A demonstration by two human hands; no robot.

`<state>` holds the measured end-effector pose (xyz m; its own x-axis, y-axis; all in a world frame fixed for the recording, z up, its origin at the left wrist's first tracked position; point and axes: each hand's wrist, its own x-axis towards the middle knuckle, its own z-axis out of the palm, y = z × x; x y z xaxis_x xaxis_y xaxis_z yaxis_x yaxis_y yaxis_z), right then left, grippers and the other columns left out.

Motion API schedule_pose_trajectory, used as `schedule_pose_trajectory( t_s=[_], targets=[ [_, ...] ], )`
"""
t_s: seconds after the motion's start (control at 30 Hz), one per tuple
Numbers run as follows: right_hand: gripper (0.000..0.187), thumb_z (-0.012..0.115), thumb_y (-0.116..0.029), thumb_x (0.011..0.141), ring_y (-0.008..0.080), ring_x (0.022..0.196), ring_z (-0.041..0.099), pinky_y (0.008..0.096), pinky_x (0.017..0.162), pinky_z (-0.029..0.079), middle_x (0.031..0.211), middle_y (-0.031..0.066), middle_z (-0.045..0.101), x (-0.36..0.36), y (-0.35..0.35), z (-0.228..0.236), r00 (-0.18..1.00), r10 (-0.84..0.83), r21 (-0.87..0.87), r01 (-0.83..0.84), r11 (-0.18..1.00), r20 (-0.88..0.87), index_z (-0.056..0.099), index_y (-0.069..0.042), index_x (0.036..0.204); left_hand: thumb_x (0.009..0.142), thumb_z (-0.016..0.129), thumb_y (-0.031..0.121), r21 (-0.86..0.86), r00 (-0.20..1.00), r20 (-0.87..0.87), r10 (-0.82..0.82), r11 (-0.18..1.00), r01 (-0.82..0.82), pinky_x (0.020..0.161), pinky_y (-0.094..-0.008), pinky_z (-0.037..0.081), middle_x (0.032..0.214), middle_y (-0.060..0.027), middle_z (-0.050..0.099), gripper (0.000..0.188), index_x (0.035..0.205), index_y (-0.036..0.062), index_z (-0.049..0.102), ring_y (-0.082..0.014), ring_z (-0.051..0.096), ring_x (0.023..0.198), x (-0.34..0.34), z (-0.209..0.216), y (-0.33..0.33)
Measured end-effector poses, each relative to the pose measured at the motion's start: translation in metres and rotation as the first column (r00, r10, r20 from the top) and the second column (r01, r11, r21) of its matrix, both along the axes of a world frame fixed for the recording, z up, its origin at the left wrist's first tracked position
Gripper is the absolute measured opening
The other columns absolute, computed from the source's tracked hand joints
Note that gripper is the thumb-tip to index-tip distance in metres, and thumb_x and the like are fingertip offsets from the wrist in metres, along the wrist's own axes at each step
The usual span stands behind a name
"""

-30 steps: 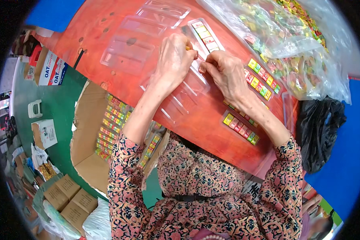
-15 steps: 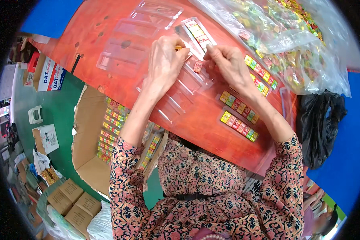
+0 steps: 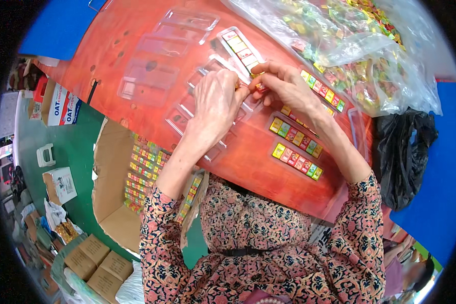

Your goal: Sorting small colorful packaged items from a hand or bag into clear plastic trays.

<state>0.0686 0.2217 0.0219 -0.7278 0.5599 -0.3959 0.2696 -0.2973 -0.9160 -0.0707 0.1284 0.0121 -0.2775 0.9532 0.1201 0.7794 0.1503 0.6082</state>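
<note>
Small piece [image 3: 260, 87], right hand [image 3: 289, 88] now touching it

Our two hands meet above the red table [image 3: 253, 167]. With our right hand [image 3: 285, 90] we pinch a small wrapped piece [image 3: 260, 87]; our left hand [image 3: 215, 104] curls just beside it. Empty clear trays [image 3: 143, 83] lie to our left, and rows of yellow, red and green pieces [image 3: 297, 161] to our right, near a bulging clear plastic bag [image 3: 359, 50] and a black plastic bag [image 3: 408, 154].
</note>
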Motion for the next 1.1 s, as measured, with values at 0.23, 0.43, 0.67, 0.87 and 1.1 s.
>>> schedule_pose_trajectory(
  t_s=[0.23, 0.43, 0.67, 0.87, 1.1],
  targets=[
    [0.032, 0.051, -0.005, 0.087, 0.0113, 0.074, 0.061, 0.0205, 0.065, 0.051, 0.092, 0.0082, 0.061, 0.007, 0.001, -0.011, 0.997, 0.007, 0.094, 0.0, 0.996, -0.074, 0.045, 0.005, 0.117, 0.072, 0.066, 0.015, -0.082, 0.998, -0.053, -0.045, 0.996, 0.041, 0.06, -0.0378, 0.047, 0.071, -0.02, 0.063, 0.018, 0.078, -0.0019, 0.068, -0.0303, 0.063, 0.066, -0.002, 0.001, 0.002],
    [0.033, 0.06, -0.003, 0.082, 0.0119, 0.075, 0.062, 0.0214, 0.065, 0.051, 0.085, 0.0075, 0.061, 0.001, 0.003, -0.011, 0.993, -0.046, 0.423, 0.088, 0.902, -0.107, 0.049, 0.005, 0.112, 0.072, 0.061, 0.009, -0.007, 0.976, 0.212, 0.048, 0.999, -0.047, 0.061, -0.0401, 0.046, 0.069, -0.0232, 0.06, 0.014, 0.076, -0.0031, 0.066, -0.0347, 0.062, 0.067, -0.013, 0.026, -0.002],
    [0.021, 0.066, -0.005, 0.076, 0.0141, 0.069, 0.06, 0.0285, 0.062, 0.049, 0.079, 0.0099, 0.063, -0.031, -0.004, -0.013, 0.996, 0.09, 0.709, -0.061, 0.703, -0.003, 0.057, 0.002, 0.093, 0.072, 0.062, 0.009, -0.024, 0.989, 0.113, 0.098, 0.995, -0.096, 0.061, -0.0403, 0.046, 0.069, -0.0223, 0.06, 0.014, 0.077, -0.0034, 0.065, -0.035, 0.062, 0.068, -0.029, 0.019, -0.013],
    [0.016, 0.067, -0.006, 0.075, 0.0142, 0.064, 0.06, 0.0288, 0.058, 0.048, 0.071, 0.0113, 0.063, -0.029, 0.0, -0.017, 0.993, 0.119, 0.709, -0.103, 0.698, 0.027, 0.059, 0.003, 0.084, 0.071, 0.063, 0.011, 0.017, 0.997, 0.059, 0.059, 0.998, -0.06, 0.062, -0.0433, 0.044, 0.068, -0.0225, 0.057, 0.014, 0.076, -0.0021, 0.064, -0.0376, 0.058, 0.07, -0.024, 0.012, -0.008],
    [0.013, 0.065, -0.011, 0.076, 0.0303, 0.071, 0.058, 0.0386, 0.063, 0.046, 0.074, 0.0155, 0.058, -0.035, -0.007, -0.03, 0.991, 0.124, 0.855, -0.027, 0.519, -0.044, 0.059, -0.001, 0.081, 0.074, 0.063, 0.011, -0.04, 0.963, -0.228, 0.146, 0.986, -0.159, 0.064, -0.0438, 0.044, 0.073, -0.0168, 0.059, 0.011, 0.073, 0.0008, 0.061, -0.0345, 0.057, 0.073, -0.025, 0.006, -0.001]
  ],
)
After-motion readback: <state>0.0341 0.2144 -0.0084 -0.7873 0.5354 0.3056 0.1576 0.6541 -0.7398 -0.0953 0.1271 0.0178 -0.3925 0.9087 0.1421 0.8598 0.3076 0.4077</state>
